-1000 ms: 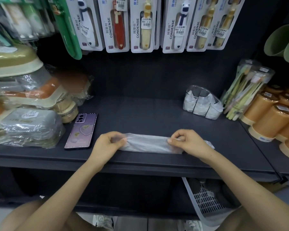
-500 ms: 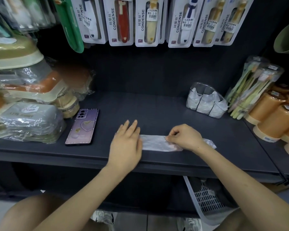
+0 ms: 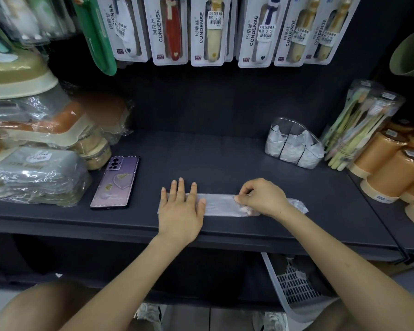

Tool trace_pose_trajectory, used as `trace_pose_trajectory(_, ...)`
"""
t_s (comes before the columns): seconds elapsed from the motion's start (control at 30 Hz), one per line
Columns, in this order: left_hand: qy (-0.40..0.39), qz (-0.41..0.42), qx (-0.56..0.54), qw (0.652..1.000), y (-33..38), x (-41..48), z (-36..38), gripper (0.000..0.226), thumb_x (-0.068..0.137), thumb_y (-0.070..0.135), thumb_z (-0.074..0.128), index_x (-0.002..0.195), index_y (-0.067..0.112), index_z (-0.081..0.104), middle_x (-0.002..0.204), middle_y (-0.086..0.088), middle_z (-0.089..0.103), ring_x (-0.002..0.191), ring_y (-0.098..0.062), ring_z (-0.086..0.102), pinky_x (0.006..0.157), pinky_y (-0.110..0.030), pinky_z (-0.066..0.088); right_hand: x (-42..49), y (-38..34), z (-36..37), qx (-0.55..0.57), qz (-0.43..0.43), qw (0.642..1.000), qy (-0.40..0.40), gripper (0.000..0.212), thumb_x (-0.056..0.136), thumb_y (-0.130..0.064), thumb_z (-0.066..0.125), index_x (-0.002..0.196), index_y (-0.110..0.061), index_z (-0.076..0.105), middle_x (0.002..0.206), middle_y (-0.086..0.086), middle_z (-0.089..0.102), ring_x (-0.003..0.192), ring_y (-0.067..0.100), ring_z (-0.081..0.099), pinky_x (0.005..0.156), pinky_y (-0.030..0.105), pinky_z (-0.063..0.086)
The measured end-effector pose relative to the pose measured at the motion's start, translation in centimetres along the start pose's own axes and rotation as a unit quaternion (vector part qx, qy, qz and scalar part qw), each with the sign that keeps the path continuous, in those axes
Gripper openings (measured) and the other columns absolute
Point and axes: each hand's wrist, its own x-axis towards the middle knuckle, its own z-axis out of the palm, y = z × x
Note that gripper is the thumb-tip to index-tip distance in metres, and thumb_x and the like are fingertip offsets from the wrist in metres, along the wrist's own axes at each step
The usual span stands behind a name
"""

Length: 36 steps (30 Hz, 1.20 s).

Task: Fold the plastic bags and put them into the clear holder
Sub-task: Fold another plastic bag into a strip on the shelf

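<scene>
Dark grey shelf [image 3: 201,158] bears the thin translucent plastic bag [image 3: 220,204], a long flat strip, pinned under the flat, straight-fingered left hand [image 3: 181,210] and pinched by the right hand [image 3: 264,199], which should fold squarely toward the left; the clear compartmented holder [image 3: 290,129] stands well beyond the right hand.

The left hand [image 3: 181,211] lies flat, palm down, fingers straight and slightly spread. The right hand [image 3: 263,199] curls, fingertips pinching the folded translucent plastic bag [image 3: 219,204]. Both bare forearms reach forward.
</scene>
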Motion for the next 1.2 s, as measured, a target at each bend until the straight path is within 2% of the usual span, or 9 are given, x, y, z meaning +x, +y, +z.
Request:
trace_pose_trajectory(0.17, -0.019, 0.003, 0.006, 1.000, 0.0, 0.1, 0.2, 0.066, 0.097, 0.059, 0.009, 0.154, 0.028, -0.004, 0.161, -0.008, -0.010, 0.148, -0.025, -0.014, 0.119, -0.045, -0.010, -0.3, 0.0, -0.6, 0.060, 0.009, 0.998, 0.004, 0.006, 0.086, -0.033, 0.064, 0.084, -0.028, 0.067, 0.080, -0.014, 0.064, 0.089, 0.013, 0.064, 0.075, 0.030, 0.050)
trace_pose_trajectory(0.33, -0.021, 0.002, -0.005, 1.000, 0.1, 0.0, 0.3, 0.068, 0.095, 0.063, 0.010, 0.153, 0.030, -0.006, 0.161, -0.008, -0.013, 0.147, -0.025, -0.017, 0.119, -0.045, -0.012, -2.7, -0.7, 2.4, -0.110, -0.170, 0.926, 0.320, 0.036, 0.089, -0.032, 0.047, 0.117, -0.022, 0.067, 0.109, 0.000, 0.071, 0.096, 0.024, 0.067, 0.086, 0.038, 0.051)
trace_pose_trajectory(0.47, -0.025, 0.002, 0.000, 1.000, 0.1, 0.1, 0.3, 0.069, 0.095, 0.064, 0.011, 0.153, 0.032, -0.006, 0.161, -0.008, -0.014, 0.147, -0.025, -0.018, 0.119, -0.047, -0.011, -2.7, -1.0, 6.3, -0.228, -0.217, 0.939, 0.139, 0.049, 0.093, -0.035, 0.031, 0.128, -0.017, 0.061, 0.132, 0.008, 0.060, 0.124, 0.027, 0.055, 0.110, 0.057, 0.015)
trace_pose_trajectory(0.6, -0.026, 0.001, 0.000, 1.000, 0.0, 0.2, 0.4, 0.069, 0.094, 0.065, 0.011, 0.153, 0.034, -0.005, 0.161, -0.007, -0.014, 0.147, -0.024, -0.018, 0.119, -0.047, -0.010, -3.4, 2.2, 4.8, -0.249, -0.098, 0.962, 0.054, 0.078, 0.085, -0.054, -0.013, 0.153, -0.028, 0.014, 0.160, -0.005, 0.015, 0.148, 0.016, 0.010, 0.112, 0.050, -0.017)
trace_pose_trajectory(0.73, -0.019, 0.003, 0.002, 1.000, 0.0, 0.3, 0.6, 0.070, 0.092, 0.067, 0.008, 0.153, 0.034, -0.005, 0.161, -0.007, -0.013, 0.147, -0.025, -0.018, 0.118, -0.048, -0.012, -4.4, 6.2, 2.2, -0.222, -0.044, 0.973, 0.051, 0.099, 0.071, -0.063, -0.033, 0.153, -0.030, 0.010, 0.160, -0.010, 0.009, 0.148, 0.011, 0.002, 0.115, 0.047, -0.015)
trace_pose_trajectory(0.87, -0.015, 0.039, 0.015, 0.999, -0.7, 0.9, 0.6, 0.090, 0.071, 0.074, -0.016, 0.152, 0.035, -0.008, 0.161, -0.007, -0.014, 0.147, -0.025, -0.019, 0.117, -0.047, -0.016, -4.1, 7.3, 0.4, -0.170, -0.016, 0.964, 0.206, 0.070, 0.089, -0.052, 0.020, 0.127, -0.011, 0.061, 0.126, 0.008, 0.063, 0.118, 0.030, 0.057, 0.107, 0.052, 0.030)
trace_pose_trajectory(0.97, -0.013, 0.089, 0.019, 0.996, -1.4, 1.9, 0.0, 0.096, 0.066, 0.076, -0.012, 0.152, 0.036, 0.000, 0.161, -0.008, -0.008, 0.148, -0.026, -0.012, 0.118, -0.046, -0.013, -4.2, 8.2, -0.2, -0.176, -0.003, 0.965, 0.192, 0.033, 0.082, -0.037, 0.064, 0.098, -0.010, 0.074, 0.097, 0.008, 0.067, 0.092, 0.035, 0.060, 0.083, 0.044, 0.045)
trace_pose_trajectory(1.1, 0.189, 0.150, -0.113, 0.964, -0.3, 2.0, -0.5, 0.064, 0.077, 0.061, 0.041, 0.120, 0.022, 0.068, 0.130, -0.007, 0.060, 0.120, -0.032, 0.055, 0.110, -0.043, 0.030, -5.6, 7.2, -0.6, -0.092, 0.003, 0.984, 0.151, 0.010, 0.083, -0.024, 0.069, 0.078, -0.015, 0.071, 0.091, 0.003, 0.061, 0.090, 0.026, 0.055, 0.080, 0.035, 0.044)
trace_pose_trajectory(1.2, 0.223, 0.231, -0.196, 0.926, 2.6, 0.0, 0.2, 0.035, 0.077, 0.044, 0.054, 0.092, 0.021, 0.076, 0.101, 0.004, 0.069, 0.090, -0.021, 0.063, 0.085, -0.036, 0.050, -6.7, 6.7, 0.0, -0.065, -0.019, 0.987, 0.148, 0.013, 0.085, -0.018, 0.067, 0.074, -0.011, 0.067, 0.089, 0.003, 0.060, 0.083, 0.023, 0.054, 0.077, 0.029, 0.041)
